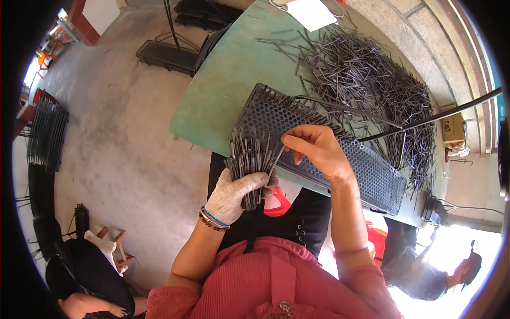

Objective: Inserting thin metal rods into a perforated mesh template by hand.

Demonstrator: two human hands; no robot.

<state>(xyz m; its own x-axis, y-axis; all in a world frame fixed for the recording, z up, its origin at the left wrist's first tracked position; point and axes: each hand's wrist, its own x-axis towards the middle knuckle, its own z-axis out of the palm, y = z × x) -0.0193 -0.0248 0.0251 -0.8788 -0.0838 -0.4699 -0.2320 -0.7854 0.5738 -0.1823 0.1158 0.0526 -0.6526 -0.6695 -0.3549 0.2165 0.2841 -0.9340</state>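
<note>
Both hands are holding something above the near edge of the green counter [207,101]. The left hand [234,192], in a pale glove, wraps its fingers around a thick bundle of dark rods [246,157], which stands roughly upright with uneven tops. The bare right hand [319,151] pinches a single dark rod [279,154] between thumb and fingertips, just beside the bundle. Behind and to the right, a long black perforated tray [366,173] lies slantwise on the counter, with a row of rods along its far edge; a dark metal frame [380,123] reaches over it. Beyond the tray spreads a large loose heap of similar rods [361,69], and a white flat item [312,13] lies near the counter's far edge.
</note>
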